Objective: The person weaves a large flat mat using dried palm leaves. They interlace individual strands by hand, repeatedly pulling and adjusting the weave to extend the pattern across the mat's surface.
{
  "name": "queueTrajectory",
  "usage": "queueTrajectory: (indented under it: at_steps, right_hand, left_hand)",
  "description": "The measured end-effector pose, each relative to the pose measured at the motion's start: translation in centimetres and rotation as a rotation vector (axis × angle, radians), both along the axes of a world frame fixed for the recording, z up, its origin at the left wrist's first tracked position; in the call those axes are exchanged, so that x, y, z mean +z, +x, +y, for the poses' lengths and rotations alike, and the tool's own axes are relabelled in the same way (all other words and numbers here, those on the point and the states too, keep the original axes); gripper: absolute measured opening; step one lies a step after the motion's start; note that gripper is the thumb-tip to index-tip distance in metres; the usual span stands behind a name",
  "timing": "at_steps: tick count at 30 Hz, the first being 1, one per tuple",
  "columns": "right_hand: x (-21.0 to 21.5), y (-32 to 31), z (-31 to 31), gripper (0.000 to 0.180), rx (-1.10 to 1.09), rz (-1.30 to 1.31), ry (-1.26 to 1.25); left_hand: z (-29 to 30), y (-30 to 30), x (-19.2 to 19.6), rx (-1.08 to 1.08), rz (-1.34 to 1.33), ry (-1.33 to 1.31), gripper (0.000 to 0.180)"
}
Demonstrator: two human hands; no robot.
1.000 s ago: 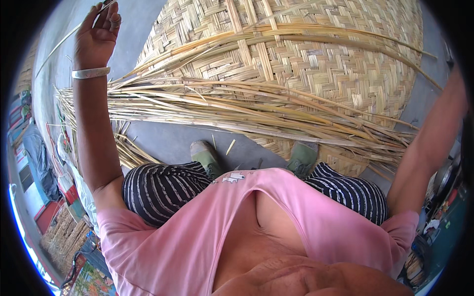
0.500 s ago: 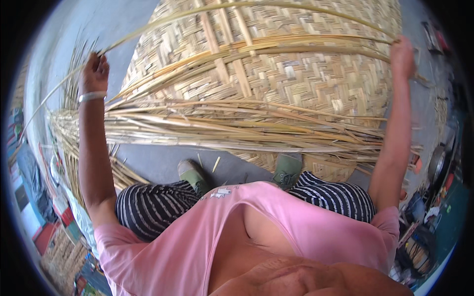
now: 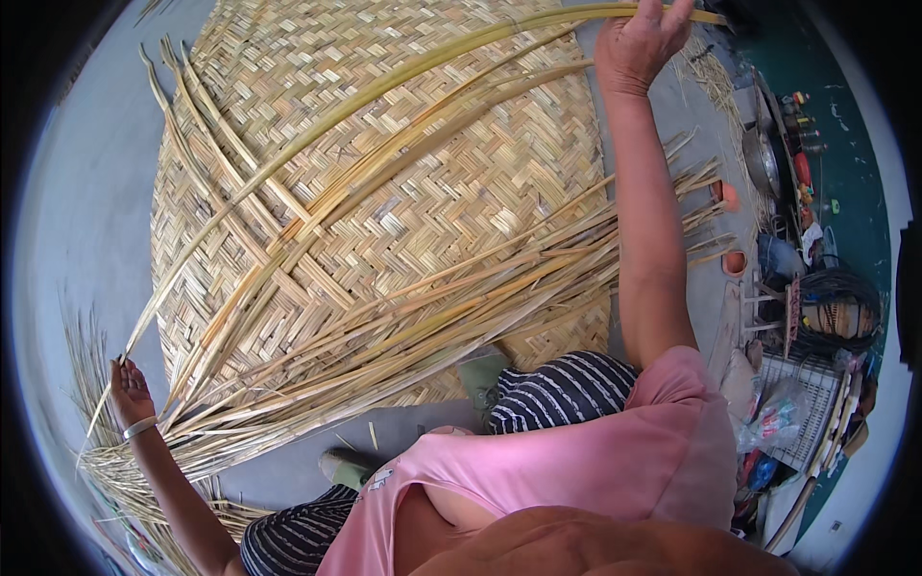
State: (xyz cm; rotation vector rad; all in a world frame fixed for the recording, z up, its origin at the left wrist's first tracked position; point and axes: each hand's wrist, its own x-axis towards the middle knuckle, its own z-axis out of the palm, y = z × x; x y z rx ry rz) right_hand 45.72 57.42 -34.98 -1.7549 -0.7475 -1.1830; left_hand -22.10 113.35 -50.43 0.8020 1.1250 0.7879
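A long greenish-yellow reed strip (image 3: 365,94) stretches between my hands in a shallow bow. My left hand (image 3: 131,392), at the lower left, is closed round its thinner end, which sticks out below the fingers. At the far right my right hand (image 3: 642,46) grips the broader end, with the thumb side partly out of sight. Beneath the strip spreads a herringbone-woven mat (image 3: 461,182). Several loose strips (image 3: 384,168) lie lengthwise on it, crossed at the left by a few short flat strips (image 3: 213,125). Nearer me lies a thick bundle of reed strips (image 3: 461,288).
My green shoes (image 3: 480,376) stand at the near side of the bundle. Along the right are a metal pan (image 3: 762,161), a coil of black cable (image 3: 840,288), a wire crate (image 3: 797,408) and small orange pots (image 3: 734,262). Grey floor (image 3: 86,221) borders the mat's left side.
The view has swung, and the mat and bundle now run diagonally. My right arm reaches farther forward, my left hand is lower and farther left, and the strip slants between them.
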Motion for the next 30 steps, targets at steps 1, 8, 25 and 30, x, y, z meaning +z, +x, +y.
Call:
queueTrajectory:
  at_steps: [1,8,25,30]
  right_hand:
    - [0.2,-0.2,0.1,0.036,-0.249,-0.148,-0.144]
    - [-14.9,4.1,-2.2,0.032,-0.162,0.751,-0.664]
    - [-6.3,-0.3,-0.9,0.032,-0.205,0.25,-0.461]
    - [-18.2,0.8,-0.7,0.026,0.028,0.814,-0.586]
  left_hand:
    - [0.2,-0.4,0.3,-0.006,-0.004,0.012,0.016]
    - [0.0,0.5,-0.2,-0.078,-0.026,-0.023,0.018]
    - [0.6,-3.7,1.3,0.021,-0.018,-0.041,0.017]
    - [0.9,-2.9,1.6,-0.004,0.012,0.006,0.016]
